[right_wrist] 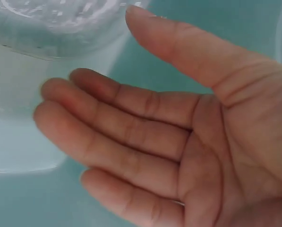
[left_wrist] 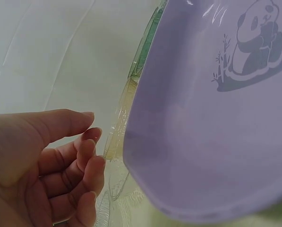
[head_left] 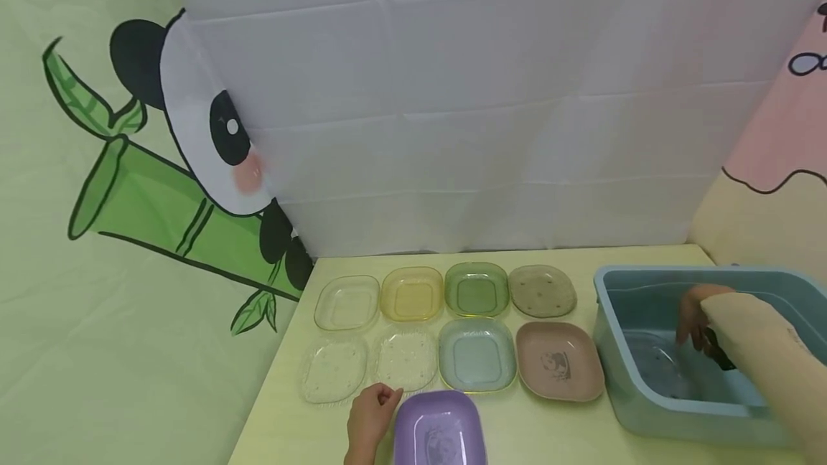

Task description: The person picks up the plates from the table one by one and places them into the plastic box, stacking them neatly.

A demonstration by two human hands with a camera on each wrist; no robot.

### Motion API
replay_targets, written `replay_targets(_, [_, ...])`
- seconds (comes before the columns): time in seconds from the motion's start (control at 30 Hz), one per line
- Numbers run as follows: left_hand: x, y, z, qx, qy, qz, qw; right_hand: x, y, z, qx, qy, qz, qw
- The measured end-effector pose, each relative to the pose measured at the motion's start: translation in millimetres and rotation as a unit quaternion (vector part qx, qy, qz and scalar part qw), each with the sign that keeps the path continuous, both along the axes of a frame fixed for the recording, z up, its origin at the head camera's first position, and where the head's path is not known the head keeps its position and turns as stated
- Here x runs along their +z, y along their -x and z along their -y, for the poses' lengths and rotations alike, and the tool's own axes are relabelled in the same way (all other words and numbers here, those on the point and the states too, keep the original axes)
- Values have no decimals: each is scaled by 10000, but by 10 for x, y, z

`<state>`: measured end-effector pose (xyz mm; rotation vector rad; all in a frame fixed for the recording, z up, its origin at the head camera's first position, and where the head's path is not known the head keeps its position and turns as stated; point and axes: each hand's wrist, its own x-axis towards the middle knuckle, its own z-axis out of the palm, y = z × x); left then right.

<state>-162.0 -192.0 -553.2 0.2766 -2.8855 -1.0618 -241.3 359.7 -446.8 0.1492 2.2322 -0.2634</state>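
At the front of the table lies a purple plate (head_left: 439,425) with a printed panda (left_wrist: 259,42). My left hand (head_left: 371,418) is just left of it, fingers loosely bent. In the left wrist view a gap shows between the fingertips (left_wrist: 91,146) and the plate's rim, and the hand holds nothing. My right hand (head_left: 694,318) reaches down into a blue-green tub (head_left: 652,411) on the right. Its palm (right_wrist: 216,146) shows bare, with the fingers nearly straight and the thumb spread. A clear plate (right_wrist: 60,28) in the tub is near those fingers, only partly in view.
Two rows of plates stand behind the purple one: clear (head_left: 347,302), yellow (head_left: 412,294), green (head_left: 477,289) and greyish (head_left: 543,291) at the back; two clear ones (head_left: 334,370), a light blue (head_left: 477,355) and a brown panda plate (head_left: 558,361) in front. A white cloth wall (head_left: 478,128) closes off the back.
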Motion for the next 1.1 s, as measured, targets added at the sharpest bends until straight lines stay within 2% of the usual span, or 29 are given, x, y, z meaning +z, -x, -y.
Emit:
replay_targets(0.07, [12, -3, 0, -26, 5, -29, 10000, 51, 31, -5, 147, -30, 106, 9998])
replay_targets(0.2, [30, -7, -4, -55, 16, -45, 10000, 190, 23, -13, 459, -185, -224, 9985])
replay_targets(0.5, [51, -16, -30, -145, -2, -82, 9999, 590, -35, -26, 545, 14, -630, 9965])
replay_targets(0.57, [46, -10, -36, -162, 4, -83, 9998, 650, -61, -44, 423, 101, -687, 9967])
replay_targets(0.73, [44, 2, -52, -195, -10, -84, 9998, 721, -137, -98, -30, 311, -908, 9954])
replay_targets(0.87, [47, 7, -63, -213, -1, -31, 9998, 752, -164, -140, -116, 409, -1177, 9921])
replay_targets(1.0, [55, 7, -77, -214, 7, 24, 9998, 786, -154, -161, 4, 405, -1580, 9866])
replay_targets(1.1, [68, 1, -90, -222, -3, 59, 9997, 808, -143, -156, 344, 322, -2049, 9776])
